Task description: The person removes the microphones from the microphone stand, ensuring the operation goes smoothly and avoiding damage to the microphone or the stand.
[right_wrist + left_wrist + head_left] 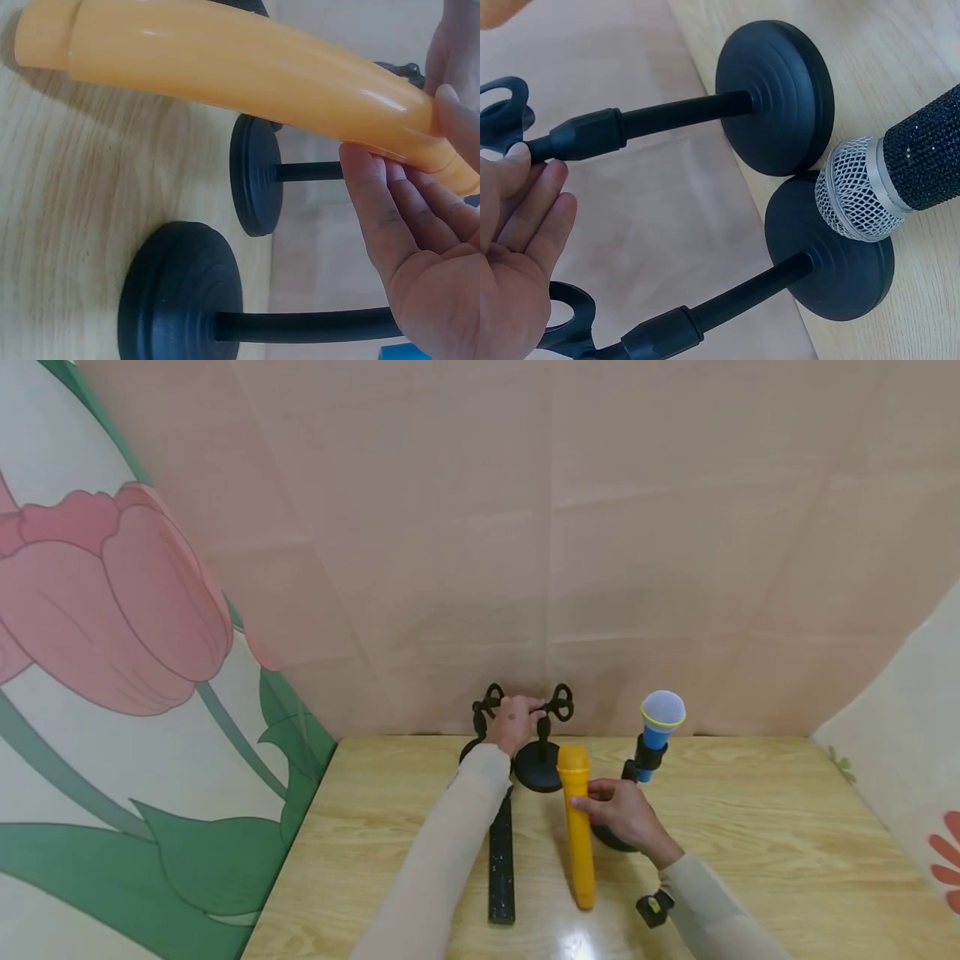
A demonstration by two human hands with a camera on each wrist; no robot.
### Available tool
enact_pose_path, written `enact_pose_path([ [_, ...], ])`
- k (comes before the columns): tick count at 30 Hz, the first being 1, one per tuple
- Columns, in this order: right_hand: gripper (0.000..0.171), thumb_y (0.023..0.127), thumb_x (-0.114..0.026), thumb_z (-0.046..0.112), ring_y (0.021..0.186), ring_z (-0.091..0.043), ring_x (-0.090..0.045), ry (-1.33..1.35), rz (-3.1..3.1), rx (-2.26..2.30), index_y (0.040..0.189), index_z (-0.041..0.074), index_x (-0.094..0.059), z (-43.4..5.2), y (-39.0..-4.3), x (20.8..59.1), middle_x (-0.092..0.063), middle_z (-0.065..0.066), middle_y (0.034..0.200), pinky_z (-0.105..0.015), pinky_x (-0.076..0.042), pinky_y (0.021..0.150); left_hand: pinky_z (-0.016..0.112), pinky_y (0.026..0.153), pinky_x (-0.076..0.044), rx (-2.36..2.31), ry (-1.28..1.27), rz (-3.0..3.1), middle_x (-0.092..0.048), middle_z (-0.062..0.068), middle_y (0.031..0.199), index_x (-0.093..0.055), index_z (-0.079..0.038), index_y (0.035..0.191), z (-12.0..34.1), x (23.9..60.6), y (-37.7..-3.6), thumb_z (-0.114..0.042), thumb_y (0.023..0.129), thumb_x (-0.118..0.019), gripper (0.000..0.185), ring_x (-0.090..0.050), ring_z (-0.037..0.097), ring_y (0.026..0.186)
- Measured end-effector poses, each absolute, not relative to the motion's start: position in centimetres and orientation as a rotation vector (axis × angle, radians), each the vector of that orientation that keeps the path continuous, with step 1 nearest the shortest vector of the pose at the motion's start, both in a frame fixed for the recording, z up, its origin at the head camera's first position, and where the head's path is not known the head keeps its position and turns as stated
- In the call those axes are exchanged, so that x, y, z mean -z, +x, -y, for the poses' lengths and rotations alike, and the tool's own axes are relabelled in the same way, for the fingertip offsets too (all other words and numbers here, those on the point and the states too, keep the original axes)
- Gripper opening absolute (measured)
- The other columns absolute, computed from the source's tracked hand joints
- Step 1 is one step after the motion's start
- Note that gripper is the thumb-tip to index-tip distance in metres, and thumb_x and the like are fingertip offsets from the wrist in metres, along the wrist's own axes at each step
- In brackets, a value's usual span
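Observation:
My left hand pinches the neck of a black microphone stand, just below its ring-shaped clip, between thumb and fingers. A second black stand is beside it, its round base close to the first one's. My right hand holds a yellow microphone by its upper part, thumb on one side and fingers on the other. The yellow microphone's head points up and away, its handle slanting down above the table. Under my left forearm lies a black microphone; its silver mesh head shows in the left wrist view.
A blue microphone sits in the clip of a third stand, whose black base is behind my right hand. The wooden table meets a pinkish cloth-like backdrop at its far edge. Flower-patterned panels flank both sides.

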State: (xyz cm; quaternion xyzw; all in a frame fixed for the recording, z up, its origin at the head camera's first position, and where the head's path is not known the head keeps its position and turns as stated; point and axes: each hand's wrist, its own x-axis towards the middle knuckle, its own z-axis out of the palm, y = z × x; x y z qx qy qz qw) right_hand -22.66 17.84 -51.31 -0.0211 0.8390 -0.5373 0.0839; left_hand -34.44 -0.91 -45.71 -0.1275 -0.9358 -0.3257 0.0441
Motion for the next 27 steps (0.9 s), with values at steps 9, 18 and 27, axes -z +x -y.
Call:
enact_pose_path([
  [9,0.049,0.092,-0.073,0.035,0.085,-0.021,-0.069,-0.006,-2.499,1.571,0.118,-0.007,-0.067,-17.9,-23.2,52.4,-0.072,-0.012,0.103,-0.042,-0.06,0.076,0.031,0.093,-0.053,1.018,-0.412,2.848,-0.068,0.005,0.127,-0.067,-0.01,0.13,0.6,45.6,-34.4,-0.014,0.099,-0.062,0.031,-0.063,0.018,0.116],
  [18,0.044,0.095,-0.071,0.032,0.083,-0.023,-0.067,0.013,-2.485,1.574,0.115,-0.007,-0.068,-17.4,-23.5,53.3,-0.072,-0.011,0.099,-0.042,-0.06,0.076,0.029,0.094,-0.052,1.039,-0.404,2.85,-0.067,0.005,0.128,-0.067,-0.01,0.13,0.8,45.6,-34.4,-0.014,0.1,-0.061,0.031,-0.061,0.018,0.119],
  [27,0.042,0.093,-0.074,0.029,0.075,-0.02,-0.066,0.053,-2.445,1.604,0.111,-0.008,-0.069,-16.6,-23.6,54.5,-0.071,-0.008,0.091,-0.044,-0.06,0.073,0.031,0.094,-0.052,1.053,-0.401,2.845,-0.067,0.005,0.128,-0.068,-0.008,0.129,0.9,45.7,-34.5,-0.009,0.1,-0.061,0.03,-0.061,0.018,0.12],
])
